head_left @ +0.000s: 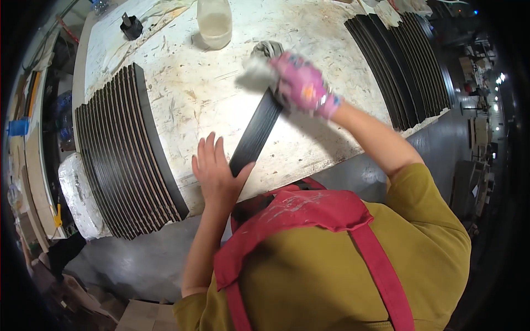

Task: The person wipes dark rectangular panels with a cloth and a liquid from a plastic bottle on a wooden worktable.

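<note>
A short black board (256, 131) with a fine grain lies slantwise on the stained white tabletop (190, 77). My bare left hand (217, 174) rests flat at the board's near end, fingers spread on the table and thumb against the board's edge. Over the far end is my right hand (302, 85) in a pink patterned glove, closed on a crumpled grey-white cloth (263, 62). Both cloth and glove are smeared by motion. The glove covers the far tip of the board, and whether the cloth touches it I cannot tell.
Rows of black boards stand close together at the table's left (124, 154) and far right (400, 69). A cloudy plastic bottle (215, 25) and a small black cup (131, 27) stand at the back. A white wrapped bundle (81, 193) sits beside the left row.
</note>
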Demonstrator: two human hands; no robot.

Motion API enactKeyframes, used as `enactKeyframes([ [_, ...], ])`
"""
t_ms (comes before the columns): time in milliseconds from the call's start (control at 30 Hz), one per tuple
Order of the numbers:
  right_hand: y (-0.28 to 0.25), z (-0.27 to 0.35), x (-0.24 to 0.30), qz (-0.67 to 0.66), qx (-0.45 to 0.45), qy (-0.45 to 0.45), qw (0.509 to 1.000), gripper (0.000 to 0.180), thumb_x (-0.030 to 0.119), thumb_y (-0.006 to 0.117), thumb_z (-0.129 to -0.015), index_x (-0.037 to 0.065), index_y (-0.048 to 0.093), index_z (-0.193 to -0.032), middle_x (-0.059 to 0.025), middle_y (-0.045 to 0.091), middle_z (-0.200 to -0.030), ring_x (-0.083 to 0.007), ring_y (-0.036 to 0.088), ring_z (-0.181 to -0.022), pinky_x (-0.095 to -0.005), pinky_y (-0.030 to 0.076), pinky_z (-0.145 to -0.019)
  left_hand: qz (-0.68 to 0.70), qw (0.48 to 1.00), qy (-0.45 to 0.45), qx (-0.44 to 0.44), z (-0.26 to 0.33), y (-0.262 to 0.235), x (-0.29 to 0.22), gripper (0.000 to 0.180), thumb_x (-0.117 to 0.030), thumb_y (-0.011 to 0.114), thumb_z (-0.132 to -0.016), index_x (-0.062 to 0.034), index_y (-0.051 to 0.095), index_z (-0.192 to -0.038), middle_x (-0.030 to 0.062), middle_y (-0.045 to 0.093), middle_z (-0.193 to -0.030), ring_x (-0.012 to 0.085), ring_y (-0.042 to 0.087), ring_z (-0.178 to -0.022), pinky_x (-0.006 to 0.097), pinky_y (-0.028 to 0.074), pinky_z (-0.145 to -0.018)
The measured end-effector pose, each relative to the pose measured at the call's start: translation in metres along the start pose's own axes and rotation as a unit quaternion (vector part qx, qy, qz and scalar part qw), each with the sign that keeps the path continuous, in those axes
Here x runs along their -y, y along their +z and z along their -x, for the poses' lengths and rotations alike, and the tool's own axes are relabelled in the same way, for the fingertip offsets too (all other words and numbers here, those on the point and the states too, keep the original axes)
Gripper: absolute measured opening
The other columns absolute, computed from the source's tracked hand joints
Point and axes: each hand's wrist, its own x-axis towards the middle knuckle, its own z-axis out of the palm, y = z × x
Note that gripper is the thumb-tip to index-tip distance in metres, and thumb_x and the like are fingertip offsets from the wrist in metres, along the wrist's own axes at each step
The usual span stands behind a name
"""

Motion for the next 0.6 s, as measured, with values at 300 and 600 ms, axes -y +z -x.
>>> enactKeyframes([
  [300, -0.001, -0.021, 0.008, -0.234, 0.029, 0.137, 0.962, 0.032, 0.029, 0.065, -0.077, 0.011, 0.065, -0.103, -0.0105, 0.065, -0.098, -0.0251, 0.061, -0.093, -0.0386, 0.047, -0.083, -0.036, 0.998, -0.022, 0.054, 0.029, 0.000, 0.008, 0.079, -0.042, 0.072, -0.071, -0.0095, 0.039, -0.135, 0.0127, 0.030, -0.145, 0.0337, 0.026, -0.134, 0.053, 0.020, -0.105],
  [600, 0.021, 0.029, 0.054, -0.062, 0.104, -0.115, 0.986, 0.039, 0.014, 0.058, -0.075, 0.011, 0.057, -0.114, -0.0143, 0.059, -0.105, -0.0286, 0.059, -0.096, -0.0410, 0.047, -0.084, -0.030, 0.997, -0.038, 0.055, 0.023, 0.003, 0.006, 0.078, -0.040, 0.074, -0.070, -0.0084, 0.040, -0.133, 0.0119, 0.033, -0.143, 0.0321, 0.026, -0.135, 0.053, 0.022, -0.105],
])
